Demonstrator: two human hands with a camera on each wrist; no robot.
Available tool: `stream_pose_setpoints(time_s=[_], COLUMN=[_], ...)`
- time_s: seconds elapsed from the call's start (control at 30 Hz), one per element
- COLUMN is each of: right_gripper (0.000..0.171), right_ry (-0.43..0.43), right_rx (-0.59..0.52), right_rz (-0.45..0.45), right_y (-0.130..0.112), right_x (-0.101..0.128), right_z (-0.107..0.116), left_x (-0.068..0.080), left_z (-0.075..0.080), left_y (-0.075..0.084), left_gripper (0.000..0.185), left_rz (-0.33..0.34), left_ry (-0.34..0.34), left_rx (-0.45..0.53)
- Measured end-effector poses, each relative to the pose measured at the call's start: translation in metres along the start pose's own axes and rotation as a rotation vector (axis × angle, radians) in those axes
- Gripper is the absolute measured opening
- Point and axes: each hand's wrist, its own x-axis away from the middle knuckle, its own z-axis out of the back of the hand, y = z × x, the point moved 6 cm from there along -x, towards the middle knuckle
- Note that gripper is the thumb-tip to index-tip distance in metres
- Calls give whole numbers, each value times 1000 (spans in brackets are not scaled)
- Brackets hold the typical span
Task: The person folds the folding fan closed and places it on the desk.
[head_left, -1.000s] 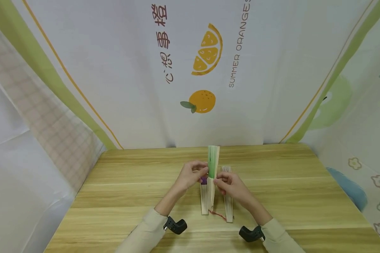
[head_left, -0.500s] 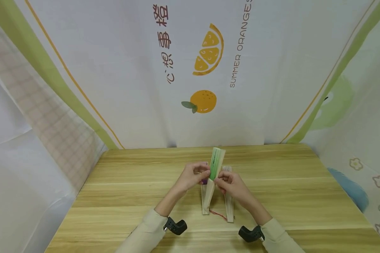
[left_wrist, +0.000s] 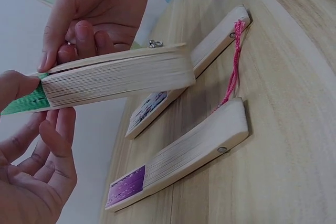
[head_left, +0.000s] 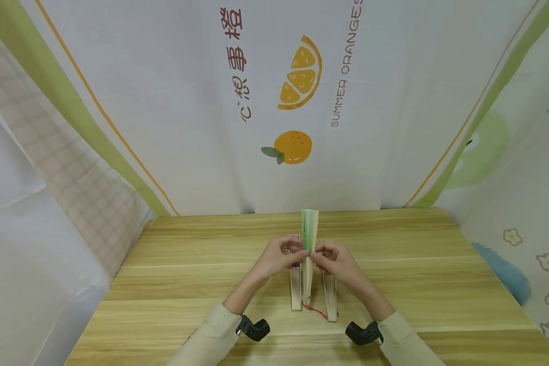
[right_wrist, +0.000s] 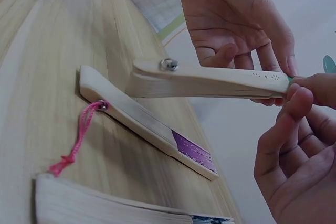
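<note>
A folded fan with green paper (head_left: 308, 234) and pale wooden ribs is held up over the table, its green end pointing away from me. My left hand (head_left: 276, 259) pinches it with thumb and fingers at its left side. From the right, my right hand (head_left: 340, 263) pinches it at the same height, the two thumbs close together. A metal rivet (right_wrist: 169, 65) with a ring shows at the fan's near end. Beneath lie two more folded fans: a purple one (left_wrist: 173, 163) on the left, and a fan with dark-patterned paper (left_wrist: 149, 114) on the right, partly behind my right hand.
A red-pink cord (left_wrist: 233, 66) runs between the near ends of the two lying fans. The wooden table (head_left: 187, 295) reaches back to a white curtain (head_left: 201, 152) with orange prints. Dark wrist mounts (head_left: 253, 328) sit on both forearms.
The green fan tilted right half a second ago and now stands nearly straight again. My left thumb has moved right across it, and my right hand has shifted slightly.
</note>
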Motion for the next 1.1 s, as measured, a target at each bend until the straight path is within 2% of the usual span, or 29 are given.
stream_pose_setpoints(time_s=[0.2,0.43,0.83,1.1], right_gripper=[21,17,14,16], right_ry=[13,-10,-10,11], right_rx=[-34,-43,-33,-61], right_rz=[1,12,17,-19], right_y=[-1,2,7,13], right_x=[-1,2,3,4], right_z=[-2,-4,-4,-2], left_x=[-1,-1,2,5], left_z=[0,-1,2,6], left_y=[0,-4,-6,-7], left_gripper=[25,23,23,19], left_rz=[-21,-4,10,30], left_ry=[14,30,4,9], left_rx=[20,23,52,89])
